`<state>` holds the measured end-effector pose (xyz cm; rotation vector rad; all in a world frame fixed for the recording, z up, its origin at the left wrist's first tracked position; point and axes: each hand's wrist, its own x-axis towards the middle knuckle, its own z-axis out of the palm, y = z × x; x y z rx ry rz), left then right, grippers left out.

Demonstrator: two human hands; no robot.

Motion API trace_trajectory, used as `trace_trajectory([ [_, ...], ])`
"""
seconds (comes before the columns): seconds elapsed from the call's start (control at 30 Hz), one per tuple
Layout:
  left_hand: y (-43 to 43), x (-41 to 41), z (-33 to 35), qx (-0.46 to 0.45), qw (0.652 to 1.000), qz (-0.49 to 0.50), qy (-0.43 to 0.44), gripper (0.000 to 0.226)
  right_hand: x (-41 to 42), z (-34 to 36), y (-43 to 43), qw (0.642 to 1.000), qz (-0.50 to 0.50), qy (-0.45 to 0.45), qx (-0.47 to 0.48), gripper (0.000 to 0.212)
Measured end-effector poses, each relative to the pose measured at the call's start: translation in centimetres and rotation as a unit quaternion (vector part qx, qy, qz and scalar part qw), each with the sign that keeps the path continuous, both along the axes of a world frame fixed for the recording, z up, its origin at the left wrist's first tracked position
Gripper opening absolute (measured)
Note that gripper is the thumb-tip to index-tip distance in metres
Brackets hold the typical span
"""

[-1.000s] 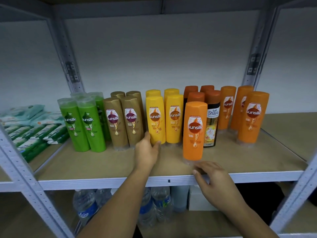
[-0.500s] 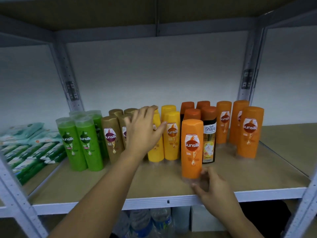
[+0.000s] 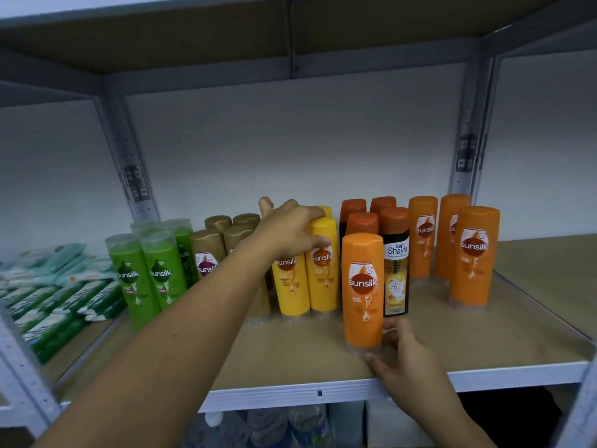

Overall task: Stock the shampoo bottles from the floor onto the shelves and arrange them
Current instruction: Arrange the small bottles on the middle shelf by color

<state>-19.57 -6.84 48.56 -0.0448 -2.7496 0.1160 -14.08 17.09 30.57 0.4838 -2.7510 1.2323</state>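
Head view, and noted first the danger: could have tipped the front orange bottle (image 3: 363, 286), standing alone near the front edge of the shelf (image 3: 290, 396) and apart from its row, if pushed too strongly at the base. Would then have fallen forward off the shelf, or back against the dark Shayla bottle (image 3: 396, 270) just behind it on the right. Could also have knocked the yellow bottles (image 3: 323, 276) into the gold bottles (image 3: 206, 250) close on the left, if pulled from the tops too quickly. Judged all of them tall and narrow, so easy to topple one after another. Found the left hand (image 3: 290, 231) on top of the yellow bottles, fingers bent over the tops and gripping from above, thumb lifted up and apart. Found the right hand (image 3: 407, 357) low at the near side, thumb and fingers half curved round the base of the front orange bottle, touching it and holding nothing else. Saw all bottles upright on the shelf, with green bottles (image 3: 145, 276) at far left and more orange bottles (image 3: 475, 253) at right.
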Motion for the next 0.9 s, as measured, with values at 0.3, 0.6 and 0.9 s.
trace_trajectory([
  [0.3, -0.4, -0.2, 0.4, -0.011, 1.0, -0.001, -0.016, 0.061, 0.0, 0.2, -0.1, 1.0, -0.002, -0.003, 0.006, 0.047],
  [0.6, -0.4, 0.6, -0.1, -0.029, 0.999, 0.012, -0.006, 0.072, -0.2, 0.3, -0.5, 0.999, -0.005, -0.01, 0.034, 0.064],
  [0.9, -0.1, 7.4, -8.7, 0.111, 0.953, -0.191, 0.208, 0.036, 0.1, 0.7, -0.5, 1.0, 0.01, 0.004, 0.017, 0.062],
])
